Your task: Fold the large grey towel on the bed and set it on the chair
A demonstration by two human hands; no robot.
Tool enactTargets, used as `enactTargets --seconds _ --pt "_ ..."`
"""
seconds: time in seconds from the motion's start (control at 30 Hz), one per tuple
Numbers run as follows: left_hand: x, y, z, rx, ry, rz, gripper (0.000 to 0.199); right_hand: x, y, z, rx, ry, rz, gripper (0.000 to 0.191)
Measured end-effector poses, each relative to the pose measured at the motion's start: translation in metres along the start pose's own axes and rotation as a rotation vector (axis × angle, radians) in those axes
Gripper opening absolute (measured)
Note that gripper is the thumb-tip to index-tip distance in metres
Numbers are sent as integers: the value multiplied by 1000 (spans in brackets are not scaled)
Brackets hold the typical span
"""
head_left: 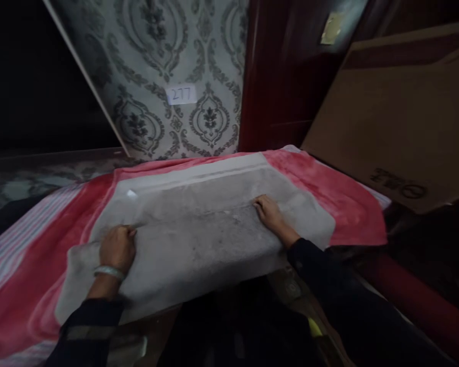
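A grey towel (199, 239) with a pale band along its far edge lies spread over a red-pink plush blanket (352, 214). A crease runs across the towel between my two hands. At the left end of this crease my left hand (118, 248), with a bangle on its wrist, is closed on the fabric. Farther out and to the right, my right hand (270, 213) pinches the same crease. The towel's near part slopes down toward my body. Fingertips of both hands are partly hidden.
A striped cloth (42, 209) shows beneath the blanket on the left. At the right leans a large cardboard box (398, 117). Behind are patterned wallpaper with a paper label (181, 94) reading 277, a dark red door (279, 76) and a dark panel (42, 76).
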State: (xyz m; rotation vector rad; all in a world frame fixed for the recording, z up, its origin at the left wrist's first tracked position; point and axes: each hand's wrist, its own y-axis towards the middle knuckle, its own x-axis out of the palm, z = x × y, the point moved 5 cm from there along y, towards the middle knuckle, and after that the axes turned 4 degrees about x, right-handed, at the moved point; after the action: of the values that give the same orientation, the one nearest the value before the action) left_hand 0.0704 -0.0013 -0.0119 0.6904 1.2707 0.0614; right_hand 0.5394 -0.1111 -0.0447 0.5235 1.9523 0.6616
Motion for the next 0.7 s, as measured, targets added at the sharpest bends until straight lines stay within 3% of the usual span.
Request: enactTargets --seconds 0.17,0.3,0.43,0.57,0.7 --pt "-5 5 4 27 4 -12 22 -37 -6 37 57 -89 -66 39" --pt "-9 6 11 45 -5 -5 25 -66 -18 73 67 -217 -155 38" --pt "-9 6 12 16 0 -3 22 -72 -22 89 50 -293 -165 27" --pt "-11 4 9 23 -12 72 17 -72 -22 90 121 -345 -61 23" --pt "-7 6 7 48 -51 68 15 -75 -22 88 176 -379 10 20"
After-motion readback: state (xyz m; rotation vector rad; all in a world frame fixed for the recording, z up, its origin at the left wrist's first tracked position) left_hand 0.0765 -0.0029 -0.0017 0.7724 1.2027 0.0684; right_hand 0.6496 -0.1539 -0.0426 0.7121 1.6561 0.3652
